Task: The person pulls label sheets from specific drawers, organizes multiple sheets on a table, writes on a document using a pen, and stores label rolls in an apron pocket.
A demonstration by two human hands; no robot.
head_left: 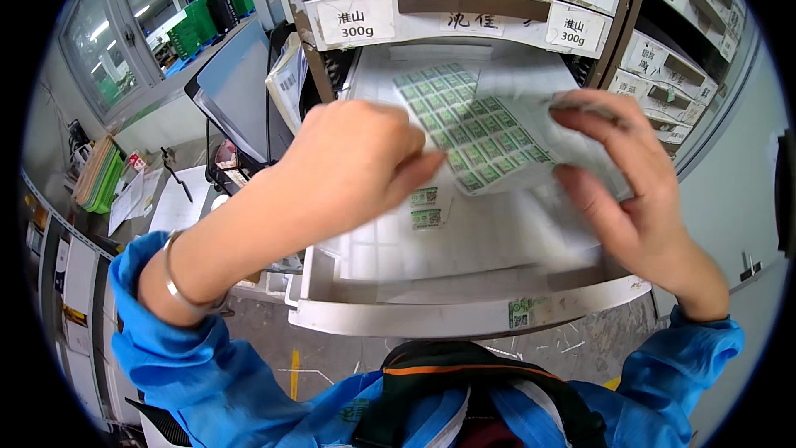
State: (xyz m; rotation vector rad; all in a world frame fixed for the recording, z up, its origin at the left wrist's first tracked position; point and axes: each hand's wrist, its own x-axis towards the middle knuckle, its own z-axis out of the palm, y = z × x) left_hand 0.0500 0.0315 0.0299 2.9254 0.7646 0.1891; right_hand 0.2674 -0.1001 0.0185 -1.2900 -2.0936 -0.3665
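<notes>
A sheet of small green labels (473, 129) in rows lies at a slant over a pulled-out white drawer (373, 315). My left hand (369, 153) is closed, its fingertips pinched at the sheet's left edge. On the other side, my right hand (626, 174) has its thumb and index finger apart beside blurred, pale, see-through sheeting (564, 207). Its fingertips are partly smeared by motion. Two loose green labels (426, 218) with square codes lie below the sheet, over white paper in the drawer.
Closed drawers with paper tags (481, 21) rise behind the open one, and another drawer stack (663, 75) stands at right. Leftward are a document rack (240, 108), papers (178, 199) and a window (116, 33). A green label (521, 313) sticks to the drawer front.
</notes>
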